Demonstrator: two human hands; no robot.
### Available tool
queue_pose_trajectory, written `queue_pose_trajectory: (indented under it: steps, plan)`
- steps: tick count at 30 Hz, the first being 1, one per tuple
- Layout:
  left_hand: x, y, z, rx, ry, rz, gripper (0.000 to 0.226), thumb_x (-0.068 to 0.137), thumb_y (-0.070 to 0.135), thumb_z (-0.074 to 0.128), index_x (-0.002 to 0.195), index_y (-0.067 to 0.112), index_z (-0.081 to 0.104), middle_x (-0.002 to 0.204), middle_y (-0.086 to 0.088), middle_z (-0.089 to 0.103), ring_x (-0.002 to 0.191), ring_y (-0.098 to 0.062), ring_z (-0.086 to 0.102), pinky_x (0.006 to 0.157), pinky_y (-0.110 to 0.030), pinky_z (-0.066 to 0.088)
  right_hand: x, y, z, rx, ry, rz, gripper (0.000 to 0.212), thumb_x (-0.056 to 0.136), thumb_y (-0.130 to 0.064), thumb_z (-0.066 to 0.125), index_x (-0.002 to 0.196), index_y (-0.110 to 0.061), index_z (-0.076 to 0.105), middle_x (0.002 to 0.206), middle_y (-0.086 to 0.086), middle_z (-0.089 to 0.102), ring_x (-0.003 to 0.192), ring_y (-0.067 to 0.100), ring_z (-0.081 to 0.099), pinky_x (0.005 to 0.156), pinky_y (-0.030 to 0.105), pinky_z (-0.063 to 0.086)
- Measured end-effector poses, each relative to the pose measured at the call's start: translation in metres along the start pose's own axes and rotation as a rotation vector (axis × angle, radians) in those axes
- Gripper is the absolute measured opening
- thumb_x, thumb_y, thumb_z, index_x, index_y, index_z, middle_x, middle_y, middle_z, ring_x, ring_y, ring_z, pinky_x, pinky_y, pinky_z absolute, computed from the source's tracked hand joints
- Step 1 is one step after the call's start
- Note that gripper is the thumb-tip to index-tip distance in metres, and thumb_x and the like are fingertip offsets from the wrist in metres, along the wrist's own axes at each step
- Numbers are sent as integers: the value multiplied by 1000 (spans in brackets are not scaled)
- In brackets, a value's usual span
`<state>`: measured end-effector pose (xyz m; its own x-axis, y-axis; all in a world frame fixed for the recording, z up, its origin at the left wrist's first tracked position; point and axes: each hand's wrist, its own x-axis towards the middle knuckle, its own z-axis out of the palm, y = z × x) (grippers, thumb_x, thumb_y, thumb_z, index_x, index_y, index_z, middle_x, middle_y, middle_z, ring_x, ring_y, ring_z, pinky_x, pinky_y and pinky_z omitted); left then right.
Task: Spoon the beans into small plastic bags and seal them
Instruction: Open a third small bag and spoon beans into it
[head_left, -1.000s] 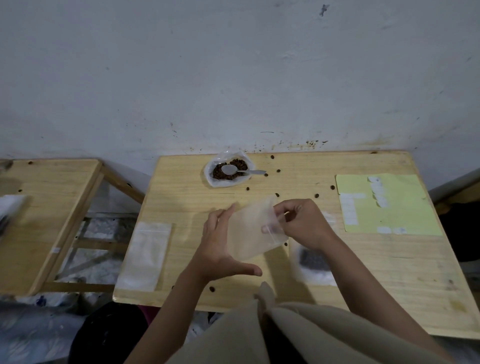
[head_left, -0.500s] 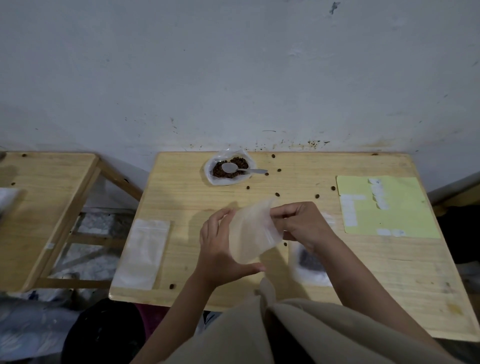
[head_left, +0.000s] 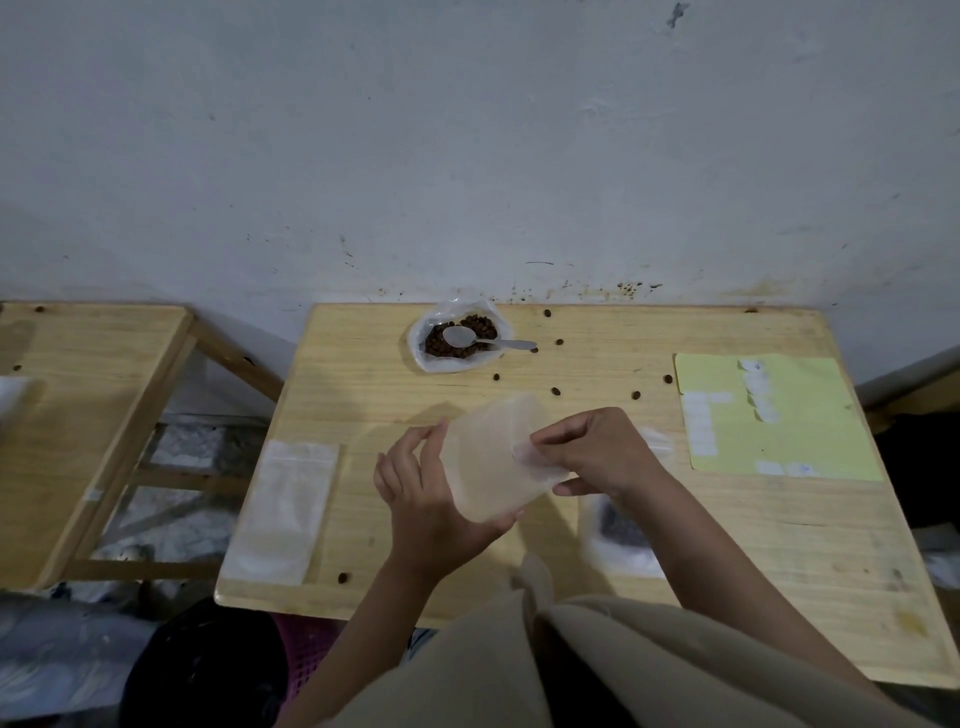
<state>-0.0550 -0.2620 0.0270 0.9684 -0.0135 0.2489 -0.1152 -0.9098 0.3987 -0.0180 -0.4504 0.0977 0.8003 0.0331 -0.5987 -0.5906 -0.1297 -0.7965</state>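
I hold a small clear plastic bag (head_left: 491, 460) above the middle of the wooden table (head_left: 363, 395). My left hand (head_left: 426, 499) cups its lower left side, thumb under the bottom corner. My right hand (head_left: 597, 449) pinches its right edge. The bag looks empty. At the table's back, dark brown beans (head_left: 457, 345) lie in an open plastic wrap, with a metal spoon (head_left: 467, 338) resting on them, handle pointing right. A filled bag of beans (head_left: 618, 530) lies flat under my right forearm, partly hidden.
A stack of empty clear bags (head_left: 280, 512) lies at the table's front left. A yellow sheet (head_left: 774, 415) with white labels sits at the right. Several loose beans (head_left: 556, 391) are scattered on the table. A second wooden table (head_left: 78, 415) stands to the left across a gap.
The bag has tilted and shifted slightly in my hands; my left hand's fingers have closed in on its left edge. The camera view has dropped a little.
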Motion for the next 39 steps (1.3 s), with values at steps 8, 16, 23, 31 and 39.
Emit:
queue_pose_trajectory:
  steps: [8, 16, 23, 31, 39]
  plan:
    - [5, -8, 3, -21, -113, 53, 122, 45, 87, 61, 131, 3, 41, 126, -16, 49, 120, -29, 41, 97, -53, 36, 6, -9, -9, -110, -68, 10, 18, 62, -7, 85, 70, -6, 69, 66, 4, 64, 55, 9, 61, 52, 21, 52]
    - [5, -11, 5, -39, -127, 65, 121, 46, 84, 60, 132, 3, 36, 128, -9, 38, 118, -26, 39, 95, -53, 39, 14, -18, -18, -238, -183, -6, 37, 61, -7, 86, 88, 11, 68, 72, 12, 64, 63, 15, 59, 60, 26, 52]
    - [9, -22, 8, 5, -179, 97, 117, 51, 86, 55, 132, 3, 34, 128, -10, 36, 113, -28, 39, 91, -56, 42, 18, -21, -20, -178, -242, -9, 33, 66, 1, 80, 94, 13, 67, 67, 8, 62, 46, 3, 55, 46, 16, 43]
    - [8, -14, 11, 5, -144, 4, 124, 47, 86, 59, 133, 0, 36, 128, -16, 44, 118, -29, 40, 95, -55, 37, 18, -18, -11, -156, -169, -87, 27, 66, -8, 83, 85, -7, 64, 81, 8, 60, 69, 14, 57, 63, 25, 51]
    - [17, 16, 1, -129, 41, 137, 91, 58, 49, 76, 130, 6, 43, 124, -10, 54, 116, -22, 49, 99, -43, 36, 18, -6, 11, -148, -165, -132, 19, 72, -7, 78, 87, -7, 67, 77, 3, 62, 69, 12, 58, 63, 24, 51]
